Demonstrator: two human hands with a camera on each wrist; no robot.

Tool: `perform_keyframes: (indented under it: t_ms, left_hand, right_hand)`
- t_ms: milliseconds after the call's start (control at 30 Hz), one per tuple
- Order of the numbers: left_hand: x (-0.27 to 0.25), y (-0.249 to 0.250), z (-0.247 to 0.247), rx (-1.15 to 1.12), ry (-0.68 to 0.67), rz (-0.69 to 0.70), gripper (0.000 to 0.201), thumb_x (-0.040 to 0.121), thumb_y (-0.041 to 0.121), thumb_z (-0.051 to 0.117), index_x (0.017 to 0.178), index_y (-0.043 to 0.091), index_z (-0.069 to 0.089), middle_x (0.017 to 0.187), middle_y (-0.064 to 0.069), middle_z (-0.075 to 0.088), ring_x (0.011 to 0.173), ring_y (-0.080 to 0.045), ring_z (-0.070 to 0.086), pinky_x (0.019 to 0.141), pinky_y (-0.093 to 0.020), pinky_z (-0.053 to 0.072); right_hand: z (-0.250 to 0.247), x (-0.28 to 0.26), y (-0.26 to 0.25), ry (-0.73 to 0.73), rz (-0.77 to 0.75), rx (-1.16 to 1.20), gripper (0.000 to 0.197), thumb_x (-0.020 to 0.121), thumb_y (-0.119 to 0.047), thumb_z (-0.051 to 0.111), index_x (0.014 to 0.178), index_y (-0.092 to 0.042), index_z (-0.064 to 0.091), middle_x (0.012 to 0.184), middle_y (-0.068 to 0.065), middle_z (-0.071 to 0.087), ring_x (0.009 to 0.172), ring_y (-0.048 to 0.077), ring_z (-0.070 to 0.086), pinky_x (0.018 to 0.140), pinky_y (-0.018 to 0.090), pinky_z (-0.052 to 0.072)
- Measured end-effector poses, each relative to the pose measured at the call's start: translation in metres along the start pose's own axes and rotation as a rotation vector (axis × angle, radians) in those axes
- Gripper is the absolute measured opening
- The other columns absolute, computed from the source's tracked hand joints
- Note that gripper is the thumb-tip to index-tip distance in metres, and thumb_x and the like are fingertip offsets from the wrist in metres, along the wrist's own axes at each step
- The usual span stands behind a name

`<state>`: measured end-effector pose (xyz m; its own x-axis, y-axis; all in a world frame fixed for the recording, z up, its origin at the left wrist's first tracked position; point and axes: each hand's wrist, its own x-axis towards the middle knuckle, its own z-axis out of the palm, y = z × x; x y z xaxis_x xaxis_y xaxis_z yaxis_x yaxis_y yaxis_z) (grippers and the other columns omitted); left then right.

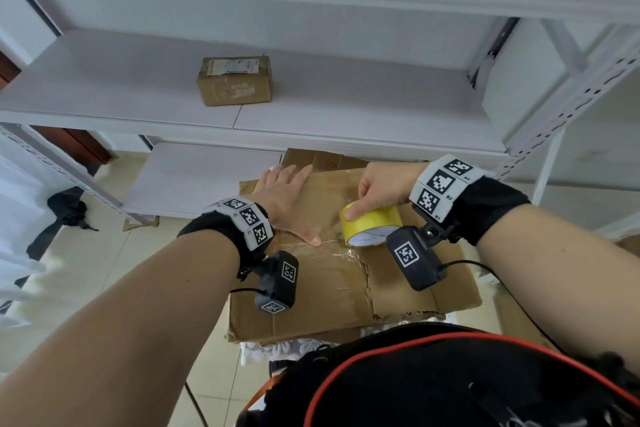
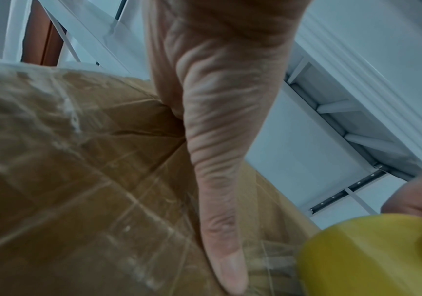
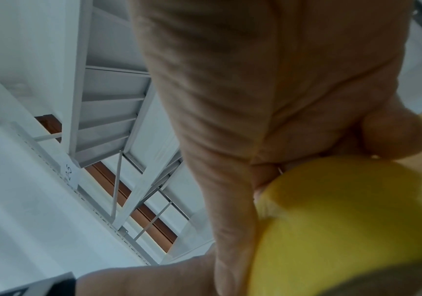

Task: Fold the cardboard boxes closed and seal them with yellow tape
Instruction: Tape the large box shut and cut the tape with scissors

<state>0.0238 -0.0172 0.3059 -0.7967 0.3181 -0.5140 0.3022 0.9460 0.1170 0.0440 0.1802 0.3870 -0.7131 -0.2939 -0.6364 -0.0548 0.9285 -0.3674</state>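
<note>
Closest to the head camera, at the bottom edge, is the person's dark clothing with a red cord [image 1: 398, 357] curving across it, and from either side the two bare forearms reach forward over a large, flat-topped brown cardboard box [image 1: 322, 302] covered with wrinkled old clear tape. Each wrist wears a black cuff with a white band of square black-and-white markers and a small black camera hanging beneath. The left hand [image 1: 289, 199] lies flat on the top of the box, palm down, fingers straight and close together pointing away from the body, while the thumb stretches out to the side and its tip presses on the box surface near the middle seam; the left wrist view shows that thumb [image 2: 226, 250] extended along the taped cardboard. The right hand [image 1: 382, 189] comes in from the right with the wrist bent downward, its fingers and thumb curled over the top of a roll of yellow adhesive tape [image 1: 369, 224], which stands on edge on the box just beside the left thumb tip. In the right wrist view the roll [image 3: 344, 230] fills the lower right under the gripping fingers. Beyond the hands, a white metal shelving unit [image 1: 346, 121] carries a small closed brown cardboard box with a printed label [image 1: 234, 80] on its middle shelf.
</note>
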Motion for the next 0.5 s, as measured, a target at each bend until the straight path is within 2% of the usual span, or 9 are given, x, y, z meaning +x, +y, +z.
perform_keyframes:
  t_ms: [133,300,467,500]
  left_hand:
    - [0.0,-0.002,0.001,-0.002,0.004,0.005,0.149,0.046,0.078,0.076,0.153,0.03,-0.016,0.163,-0.003,-0.005,0.15,-0.026,-0.011,0.121,-0.047,-0.006]
    - [-0.002,0.001,-0.002,-0.008,0.0,-0.001,0.149,0.046,0.077,0.077,0.153,0.03,-0.014,0.163,-0.004,-0.004,0.15,-0.027,-0.01,0.121,-0.048,-0.005]
    - [-0.001,0.014,-0.011,0.037,-0.044,-0.034,0.151,0.044,0.077,0.078,0.154,0.028,-0.012,0.163,-0.007,-0.002,0.15,-0.03,-0.007,0.121,-0.05,-0.001]
    - [-0.001,0.019,-0.014,0.043,-0.051,-0.034,0.151,0.044,0.076,0.079,0.154,0.026,-0.012,0.163,-0.008,-0.002,0.15,-0.031,-0.007,0.121,-0.05,0.0]
  right_hand:
    - [-0.003,-0.004,0.0,0.004,0.069,-0.108,0.043,0.08,-0.049,0.068,0.081,-0.006,0.066,0.065,0.0,0.046,0.057,0.012,0.038,0.048,0.023,0.029]
    - [0.0,-0.004,-0.002,0.04,0.11,-0.156,0.042,0.079,-0.049,0.069,0.064,-0.014,0.053,0.061,-0.003,0.046,0.057,0.013,0.042,0.049,0.024,0.031]
    - [-0.001,-0.008,0.0,0.047,0.114,-0.187,0.042,0.079,-0.049,0.07,0.075,-0.009,0.061,0.06,-0.002,0.044,0.055,0.011,0.039,0.048,0.023,0.029]
    - [-0.002,-0.009,0.001,0.044,0.113,-0.194,0.043,0.079,-0.048,0.07,0.07,-0.008,0.058,0.059,-0.002,0.043,0.054,0.011,0.038,0.047,0.023,0.028]
